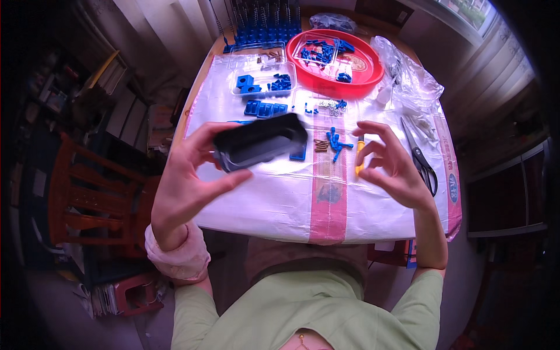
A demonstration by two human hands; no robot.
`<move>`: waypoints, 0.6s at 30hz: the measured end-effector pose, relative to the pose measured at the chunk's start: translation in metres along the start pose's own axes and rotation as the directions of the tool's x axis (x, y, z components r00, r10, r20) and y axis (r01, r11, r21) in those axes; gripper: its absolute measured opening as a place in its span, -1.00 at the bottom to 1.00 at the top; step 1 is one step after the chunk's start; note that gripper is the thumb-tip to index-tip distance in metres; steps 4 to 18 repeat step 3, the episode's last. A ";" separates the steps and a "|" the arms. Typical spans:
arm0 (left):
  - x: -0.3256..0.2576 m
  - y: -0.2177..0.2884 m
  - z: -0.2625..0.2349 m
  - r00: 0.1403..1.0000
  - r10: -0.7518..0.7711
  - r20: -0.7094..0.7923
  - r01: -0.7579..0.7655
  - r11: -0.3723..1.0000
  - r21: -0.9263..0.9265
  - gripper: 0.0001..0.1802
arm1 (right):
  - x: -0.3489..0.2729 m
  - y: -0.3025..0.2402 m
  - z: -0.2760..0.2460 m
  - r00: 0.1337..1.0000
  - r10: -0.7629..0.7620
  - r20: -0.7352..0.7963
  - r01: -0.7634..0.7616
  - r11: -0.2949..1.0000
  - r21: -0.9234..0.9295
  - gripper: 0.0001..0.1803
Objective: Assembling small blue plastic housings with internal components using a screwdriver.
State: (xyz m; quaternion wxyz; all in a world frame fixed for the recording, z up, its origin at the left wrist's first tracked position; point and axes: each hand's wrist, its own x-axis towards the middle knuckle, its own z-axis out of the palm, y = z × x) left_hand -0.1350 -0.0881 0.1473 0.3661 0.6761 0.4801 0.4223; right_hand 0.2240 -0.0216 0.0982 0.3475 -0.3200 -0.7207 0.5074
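Observation:
My left hand [185, 178] grips a black oblong object [262, 143] with a glossy face, raised over the near left part of the table. Motion blur hides its exact kind. My right hand [392, 166] hovers to the right with curved fingers apart and nothing between them. Close to those fingers lies a yellow-handled tool [360, 156], partly covered by them. Between the hands are a small heap of blue plastic pieces [336, 143] and several brown pins [321, 146]. A blue block [297, 154] shows partly beneath the black object.
Farther back stand a clear box [235, 88] of blue parts, a row of blue blocks [265, 109], small white pieces [332, 107] and a red oval tray [373, 79]. Black scissors [417, 153] lie at the right. Blue pieces with springs [262, 32] stand at the far left.

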 end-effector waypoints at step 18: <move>0.008 0.039 0.015 0.978 0.148 0.146 -0.131 0.984 -0.120 -0.23 | 0.000 -0.032 0.018 0.988 -0.114 0.104 0.073 0.940 0.333 0.17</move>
